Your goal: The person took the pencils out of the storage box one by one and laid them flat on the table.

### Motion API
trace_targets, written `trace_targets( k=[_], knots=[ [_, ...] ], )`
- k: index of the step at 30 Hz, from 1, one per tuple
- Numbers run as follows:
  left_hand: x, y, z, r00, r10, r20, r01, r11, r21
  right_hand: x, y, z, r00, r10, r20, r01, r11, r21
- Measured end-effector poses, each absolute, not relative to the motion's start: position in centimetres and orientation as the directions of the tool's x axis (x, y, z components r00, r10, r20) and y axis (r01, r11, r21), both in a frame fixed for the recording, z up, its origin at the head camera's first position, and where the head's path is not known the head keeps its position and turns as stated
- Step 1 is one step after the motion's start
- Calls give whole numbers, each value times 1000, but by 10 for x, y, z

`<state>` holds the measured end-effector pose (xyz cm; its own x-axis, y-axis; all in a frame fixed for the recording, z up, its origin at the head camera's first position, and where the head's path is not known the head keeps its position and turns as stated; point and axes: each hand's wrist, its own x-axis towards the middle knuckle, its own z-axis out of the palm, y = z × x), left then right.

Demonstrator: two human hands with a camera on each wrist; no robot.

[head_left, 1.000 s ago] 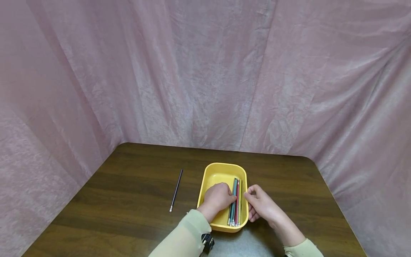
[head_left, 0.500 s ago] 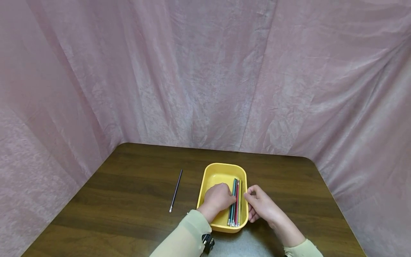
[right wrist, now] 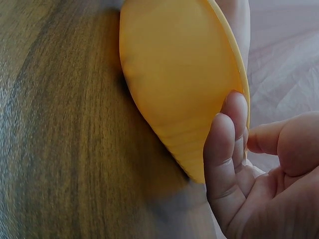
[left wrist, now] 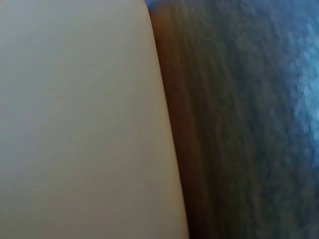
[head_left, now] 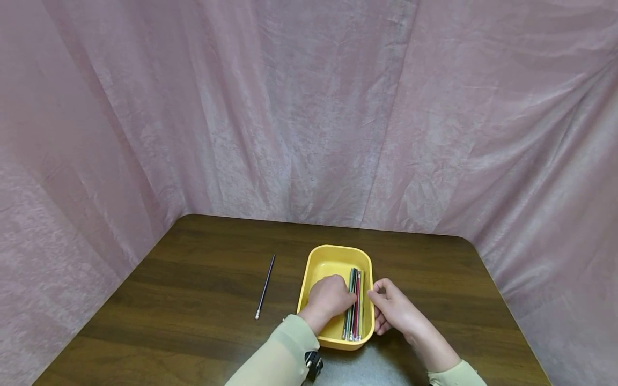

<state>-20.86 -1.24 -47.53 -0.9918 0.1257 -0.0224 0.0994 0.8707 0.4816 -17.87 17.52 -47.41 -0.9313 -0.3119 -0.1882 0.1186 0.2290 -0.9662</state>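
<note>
Hardly anything has moved since the earlier frame — the left hand's [head_left: 329, 296] thumb lies against the pencils [head_left: 357, 317] inside the yellow tray [head_left: 333, 267], its hidden fingers leaving any grip uncertain. Right hand [head_left: 393, 310] pinches the rim. One dark pencil [head_left: 265, 287] lies apart on the counter [head_left: 217, 279] — handling seems paused.

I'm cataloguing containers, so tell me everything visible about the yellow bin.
The yellow bin is rectangular with rounded corners, open-topped, smooth and plastic-looking. It sits upright on the brown table, long sides running front to back. Pencils lie inside along its right wall. The right hand grips that wall's rim; the left hand is inside.
</note>
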Motion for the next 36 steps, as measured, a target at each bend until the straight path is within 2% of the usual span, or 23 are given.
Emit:
trace_targets(
  k=[18,25,36],
  knots=[
    [-215,-13,-490,-987,161,2,142,867,478,-179,176,-470,-928,-311,-205,134,236,-962],
    [-209,-11,-480,-989,144,-23,120,894,431,-179,175,-471,-929,-305,-208,137,238,-962],
    [-210,-11,-480,-991,122,-48,88,890,448,-179,175,-472,-929,-314,-198,130,225,-966]
  ],
)
